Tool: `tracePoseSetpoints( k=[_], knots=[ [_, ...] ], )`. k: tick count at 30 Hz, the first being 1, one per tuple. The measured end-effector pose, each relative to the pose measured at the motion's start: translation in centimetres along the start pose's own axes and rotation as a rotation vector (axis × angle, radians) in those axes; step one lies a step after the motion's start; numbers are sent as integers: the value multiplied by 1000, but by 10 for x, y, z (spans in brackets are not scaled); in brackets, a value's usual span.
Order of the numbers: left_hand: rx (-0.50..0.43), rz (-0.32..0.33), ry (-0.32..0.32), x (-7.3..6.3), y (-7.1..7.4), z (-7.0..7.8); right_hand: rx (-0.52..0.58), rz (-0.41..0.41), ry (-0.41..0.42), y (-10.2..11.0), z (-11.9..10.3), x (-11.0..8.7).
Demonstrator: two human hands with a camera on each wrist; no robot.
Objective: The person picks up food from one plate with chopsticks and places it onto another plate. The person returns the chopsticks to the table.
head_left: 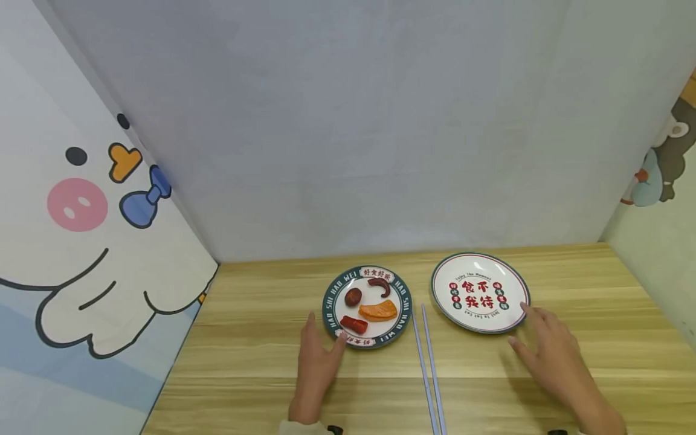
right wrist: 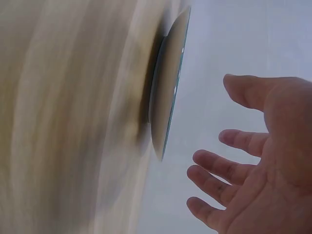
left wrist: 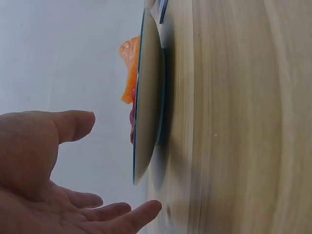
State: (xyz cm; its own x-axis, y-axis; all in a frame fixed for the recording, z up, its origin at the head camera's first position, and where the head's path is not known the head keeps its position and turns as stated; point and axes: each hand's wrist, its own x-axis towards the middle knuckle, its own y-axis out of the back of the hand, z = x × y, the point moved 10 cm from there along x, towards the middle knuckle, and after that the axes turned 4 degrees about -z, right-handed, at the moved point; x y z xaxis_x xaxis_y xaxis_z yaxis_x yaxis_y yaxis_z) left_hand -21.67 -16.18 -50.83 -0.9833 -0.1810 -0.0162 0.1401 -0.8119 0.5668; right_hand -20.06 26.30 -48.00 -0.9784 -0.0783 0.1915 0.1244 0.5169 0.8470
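Note:
A plate with a dark green lettered rim [head_left: 328, 302] bears several food pieces: an orange slice [head_left: 379, 311], a red piece [head_left: 354, 325], a round brown piece [head_left: 353, 296] and a curled dark red piece [head_left: 380, 286]. By its near left edge is my left hand [head_left: 317, 361], thumb and fingers spread, holding nothing. On the right lies a white plate with red characters [head_left: 478, 320], bare of food. My right hand [head_left: 554, 356] hovers at that plate's lower right edge, its fingers relaxed and apart. In the right wrist view a gap shows between this hand and the plate [right wrist: 168, 92].
Two pale blue-grey chopsticks [head_left: 429, 368] lie between the plates, running toward the near edge of the wooden table [head_left: 244, 338]. Behind stands a plain whitish wall [head_left: 380, 151]. A cartoon-printed panel [head_left: 81, 272] rises at the left, another patterned one [head_left: 658, 241] at the right.

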Motion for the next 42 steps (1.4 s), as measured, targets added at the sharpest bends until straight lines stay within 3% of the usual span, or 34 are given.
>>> tracePoseSetpoints(
  k=[8,13,20,29,42],
  knots=[
    [-138,45,63,2,-3,-6,9,-6,14,-1,-13,0],
    [-214,76,68,6,-5,-10,0,-4,39,-4,-23,-2],
    [-294,78,98,10,-11,-16,24,14,86,-5,-38,-3],
    [-279,96,141,12,-15,-14,30,73,216,-12,-72,-3],
    [-261,124,136,14,-16,-17,74,-73,243,-47,-106,1]
  ],
)
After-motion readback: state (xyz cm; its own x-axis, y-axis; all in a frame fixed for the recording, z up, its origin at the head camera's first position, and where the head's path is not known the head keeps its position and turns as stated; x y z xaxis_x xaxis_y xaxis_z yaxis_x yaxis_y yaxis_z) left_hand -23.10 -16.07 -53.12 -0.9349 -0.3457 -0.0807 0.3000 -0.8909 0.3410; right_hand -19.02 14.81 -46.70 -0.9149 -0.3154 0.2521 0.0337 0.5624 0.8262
